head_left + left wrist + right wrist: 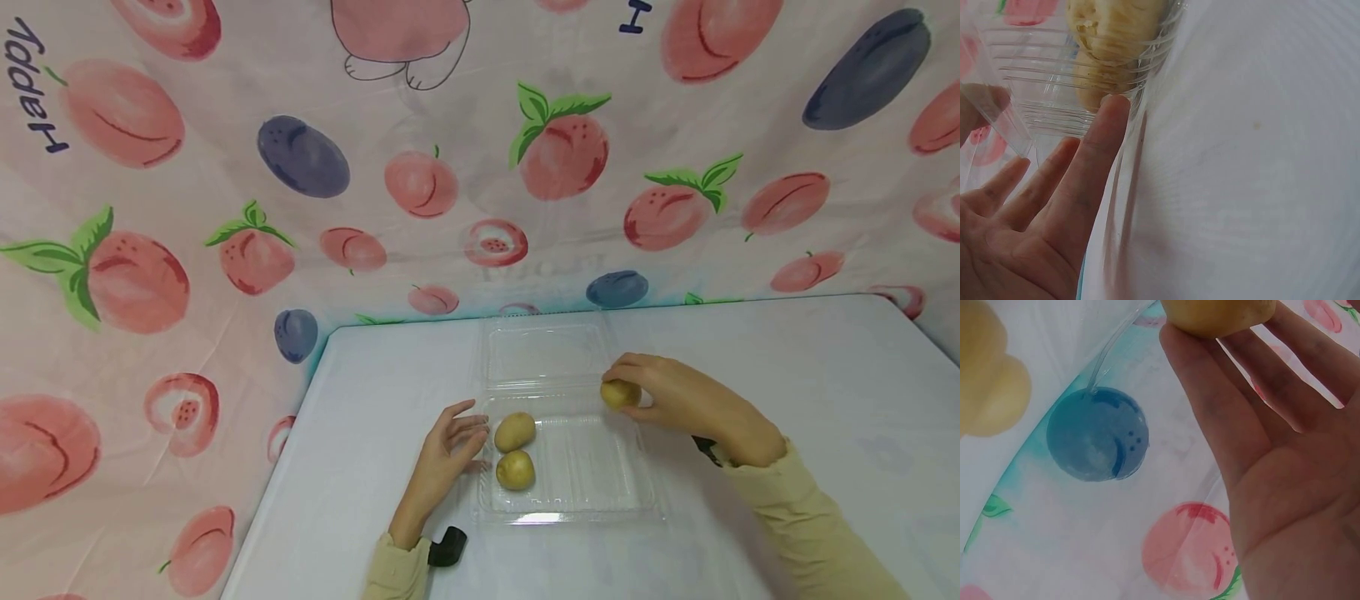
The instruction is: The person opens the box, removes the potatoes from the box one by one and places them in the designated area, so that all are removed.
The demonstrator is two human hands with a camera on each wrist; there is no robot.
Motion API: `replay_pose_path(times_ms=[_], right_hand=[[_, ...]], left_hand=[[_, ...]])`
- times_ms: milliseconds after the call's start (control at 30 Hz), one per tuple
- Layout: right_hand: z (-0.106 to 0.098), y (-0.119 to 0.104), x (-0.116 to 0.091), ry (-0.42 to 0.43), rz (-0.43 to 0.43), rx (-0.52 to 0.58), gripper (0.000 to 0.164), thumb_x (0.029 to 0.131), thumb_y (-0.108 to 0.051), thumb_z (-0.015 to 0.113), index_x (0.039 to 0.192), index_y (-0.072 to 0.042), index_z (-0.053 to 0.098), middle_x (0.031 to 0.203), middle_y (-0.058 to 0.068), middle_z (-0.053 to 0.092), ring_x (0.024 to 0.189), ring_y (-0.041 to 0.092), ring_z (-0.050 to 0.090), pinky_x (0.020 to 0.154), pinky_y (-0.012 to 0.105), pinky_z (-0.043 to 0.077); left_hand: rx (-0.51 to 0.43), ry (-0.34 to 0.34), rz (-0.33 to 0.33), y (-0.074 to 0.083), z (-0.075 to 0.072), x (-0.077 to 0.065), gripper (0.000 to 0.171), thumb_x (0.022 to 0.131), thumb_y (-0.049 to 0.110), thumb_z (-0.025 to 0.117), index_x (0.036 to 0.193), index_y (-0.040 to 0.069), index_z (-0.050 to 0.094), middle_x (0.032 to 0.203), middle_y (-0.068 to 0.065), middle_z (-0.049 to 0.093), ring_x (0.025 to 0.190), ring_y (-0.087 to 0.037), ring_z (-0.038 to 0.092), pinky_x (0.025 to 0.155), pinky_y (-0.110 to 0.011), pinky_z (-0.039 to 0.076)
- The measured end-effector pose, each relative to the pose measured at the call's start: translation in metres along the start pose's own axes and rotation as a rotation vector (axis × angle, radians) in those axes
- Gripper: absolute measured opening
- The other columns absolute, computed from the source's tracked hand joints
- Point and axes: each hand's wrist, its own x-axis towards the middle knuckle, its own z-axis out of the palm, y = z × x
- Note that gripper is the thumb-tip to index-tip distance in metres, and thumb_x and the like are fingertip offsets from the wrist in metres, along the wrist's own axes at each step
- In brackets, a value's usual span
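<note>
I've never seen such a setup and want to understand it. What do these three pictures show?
No machine here, just a person's bare left hand and right hand. The wide picture is taken from the person's head, looking forward and down; the close ones, from each wrist. On the white table lies an opened clear plastic container, with two potatoes inside, on the left. The right hand's grip holds a third potato by the far right corner of its base; the left hand is at the left side.
</note>
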Motion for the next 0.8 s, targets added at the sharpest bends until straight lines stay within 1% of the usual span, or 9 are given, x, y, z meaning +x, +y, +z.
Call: replay_pose_path(times_ms=[100, 367, 600, 800], right_hand=[[0.001, 0.002, -0.002, 0.014, 0.015, 0.001, 0.033, 0.077, -0.006, 0.084, 0.107, -0.007, 0.071, 0.103, -0.002, 0.066, 0.092, 0.011, 0.062, 0.080, 0.033, 0.059], [-0.007, 0.007, -0.008, 0.051, -0.003, 0.013, 0.032, 0.077, -0.003, 0.082, 0.107, -0.007, 0.070, 0.103, -0.001, 0.066, 0.090, 0.012, 0.062, 0.076, 0.032, 0.058], [-0.011, 0.013, -0.013, 0.038, 0.046, 0.019, 0.032, 0.079, -0.006, 0.081, 0.109, -0.009, 0.070, 0.104, -0.004, 0.065, 0.092, 0.011, 0.060, 0.079, 0.034, 0.057], [-0.014, 0.019, -0.018, 0.015, 0.096, 0.029, 0.032, 0.080, -0.007, 0.081, 0.110, -0.008, 0.070, 0.105, -0.003, 0.065, 0.092, 0.012, 0.060, 0.079, 0.035, 0.057]], left_hand=[[-0.006, 0.000, 0.001, 0.000, 0.000, 0.000, 0.057, 0.097, 0.014, 0.066, 0.147, 0.006, 0.039, 0.136, -0.023, 0.056, 0.125, -0.039, 0.055, 0.074, -0.033, 0.063], [-0.004, 0.000, 0.004, -0.001, 0.000, 0.000, 0.057, 0.097, 0.014, 0.065, 0.147, 0.006, 0.039, 0.136, -0.024, 0.056, 0.125, -0.039, 0.055, 0.074, -0.033, 0.063], [0.009, 0.005, 0.011, -0.002, 0.000, 0.001, 0.056, 0.097, 0.014, 0.065, 0.147, 0.006, 0.040, 0.135, -0.023, 0.057, 0.124, -0.039, 0.056, 0.074, -0.032, 0.063], [0.002, 0.010, 0.015, 0.000, 0.001, -0.001, 0.056, 0.097, 0.014, 0.065, 0.147, 0.005, 0.040, 0.135, -0.024, 0.057, 0.124, -0.039, 0.055, 0.074, -0.032, 0.063]])
